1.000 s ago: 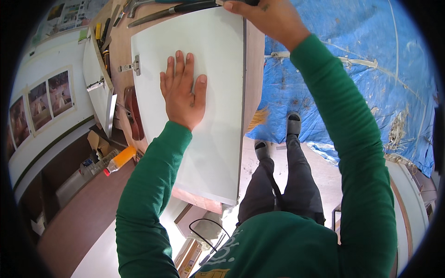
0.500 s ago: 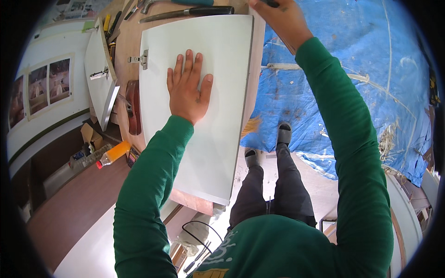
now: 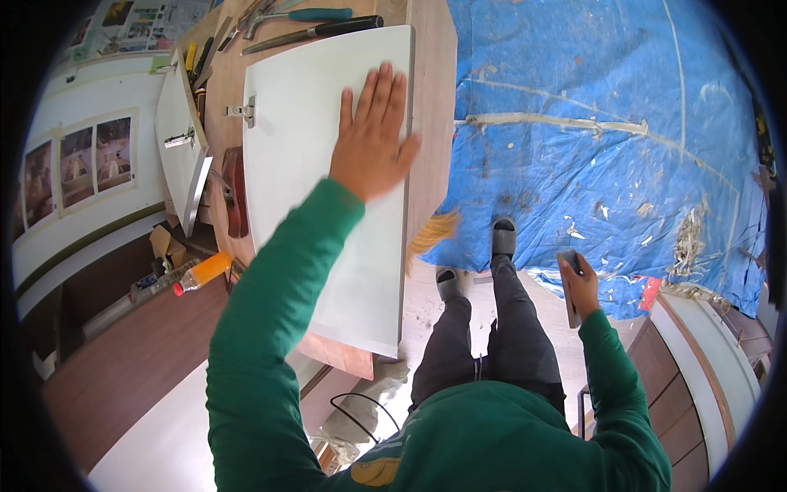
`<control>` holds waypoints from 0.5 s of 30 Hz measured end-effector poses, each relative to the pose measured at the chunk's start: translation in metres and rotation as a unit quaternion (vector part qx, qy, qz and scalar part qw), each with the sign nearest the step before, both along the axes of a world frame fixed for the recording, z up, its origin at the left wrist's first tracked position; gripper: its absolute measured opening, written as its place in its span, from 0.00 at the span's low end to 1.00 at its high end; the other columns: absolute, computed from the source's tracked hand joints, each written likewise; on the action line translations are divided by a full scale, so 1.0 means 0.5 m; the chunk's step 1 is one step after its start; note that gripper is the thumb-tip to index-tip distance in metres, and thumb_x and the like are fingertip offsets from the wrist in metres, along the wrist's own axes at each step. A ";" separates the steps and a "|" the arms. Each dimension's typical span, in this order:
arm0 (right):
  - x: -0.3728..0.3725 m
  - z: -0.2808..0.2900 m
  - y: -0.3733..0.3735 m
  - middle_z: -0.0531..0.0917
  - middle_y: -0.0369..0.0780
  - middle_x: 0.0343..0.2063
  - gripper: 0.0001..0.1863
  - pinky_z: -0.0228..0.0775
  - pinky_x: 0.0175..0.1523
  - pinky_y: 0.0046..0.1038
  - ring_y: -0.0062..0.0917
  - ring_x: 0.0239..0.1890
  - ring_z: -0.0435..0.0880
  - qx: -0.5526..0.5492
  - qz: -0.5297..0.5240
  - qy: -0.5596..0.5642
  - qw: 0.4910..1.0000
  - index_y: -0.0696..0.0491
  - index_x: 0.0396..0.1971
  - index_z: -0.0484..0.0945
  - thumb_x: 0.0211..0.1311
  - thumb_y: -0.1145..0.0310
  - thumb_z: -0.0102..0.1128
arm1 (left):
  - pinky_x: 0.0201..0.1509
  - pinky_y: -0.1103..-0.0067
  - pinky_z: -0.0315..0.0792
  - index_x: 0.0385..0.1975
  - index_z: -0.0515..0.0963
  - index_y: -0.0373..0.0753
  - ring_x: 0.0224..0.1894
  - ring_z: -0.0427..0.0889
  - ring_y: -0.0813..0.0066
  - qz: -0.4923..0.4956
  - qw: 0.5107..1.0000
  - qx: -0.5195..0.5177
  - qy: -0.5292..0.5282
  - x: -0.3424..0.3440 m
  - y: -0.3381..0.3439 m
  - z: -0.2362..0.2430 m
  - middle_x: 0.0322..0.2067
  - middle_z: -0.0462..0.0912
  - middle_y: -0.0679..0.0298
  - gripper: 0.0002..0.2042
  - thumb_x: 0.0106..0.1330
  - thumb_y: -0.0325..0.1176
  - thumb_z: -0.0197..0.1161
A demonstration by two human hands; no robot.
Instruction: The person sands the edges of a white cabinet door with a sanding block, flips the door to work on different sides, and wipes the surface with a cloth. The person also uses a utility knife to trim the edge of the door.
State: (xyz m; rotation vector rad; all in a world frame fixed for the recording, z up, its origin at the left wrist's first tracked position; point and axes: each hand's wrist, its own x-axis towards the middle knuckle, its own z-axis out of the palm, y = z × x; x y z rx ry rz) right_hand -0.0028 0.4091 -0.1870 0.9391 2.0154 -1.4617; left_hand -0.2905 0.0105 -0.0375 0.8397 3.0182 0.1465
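Note:
A white cabinet door panel [image 3: 336, 246] lies flat on the wooden workbench [image 3: 432, 107], with a metal hinge [image 3: 248, 111] fixed at its left edge. My left hand [image 3: 373, 135] is open over the panel's upper right part, fingers stretched out and slightly blurred. Whether the palm presses on the surface, I cannot tell. Off to the right, well away from the bench, my right hand [image 3: 584, 287] is closed round a long, flat grey block [image 3: 569, 289], held low above the floor beside my legs.
At the bench's far end lie a hammer [image 3: 320, 15] and a dark file-like tool [image 3: 328, 31]. Another hinged white panel [image 3: 179, 135] leans at the left, near an orange drink bottle [image 3: 205, 271]. Blue tarpaulin [image 3: 566, 180] covers the floor at right; bristles [image 3: 434, 234] jut past the bench edge.
My right hand has come down from the panel's far right corner to beside my legs, still holding the block. My left hand has slid right across the panel toward its right edge.

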 end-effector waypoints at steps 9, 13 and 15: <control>0.027 0.000 0.046 0.81 0.48 0.57 0.35 0.71 0.63 0.28 0.29 0.58 0.80 0.027 -0.004 0.026 0.999 0.66 0.65 0.72 0.65 0.60 0.72 | 0.80 0.49 0.46 0.69 0.70 0.36 0.76 0.61 0.53 -0.033 0.985 -0.083 0.147 -0.312 0.073 -0.002 0.72 0.68 0.51 0.26 0.73 0.40 0.53; 0.056 -0.013 0.049 0.81 0.47 0.56 0.35 0.71 0.63 0.28 0.28 0.58 0.80 0.027 0.003 0.033 0.999 0.66 0.65 0.72 0.65 0.60 0.72 | 0.80 0.49 0.45 0.65 0.74 0.37 0.76 0.61 0.52 0.004 0.981 -0.041 0.189 -0.332 0.078 -0.008 0.69 0.72 0.52 0.23 0.72 0.38 0.53; 0.066 -0.017 0.049 0.81 0.47 0.56 0.35 0.71 0.63 0.28 0.28 0.58 0.80 0.023 -0.003 0.029 0.999 0.66 0.65 0.72 0.65 0.60 0.72 | 0.80 0.51 0.45 0.67 0.72 0.36 0.76 0.60 0.52 -0.019 0.985 -0.027 0.171 -0.308 0.070 -0.017 0.70 0.70 0.51 0.25 0.72 0.38 0.53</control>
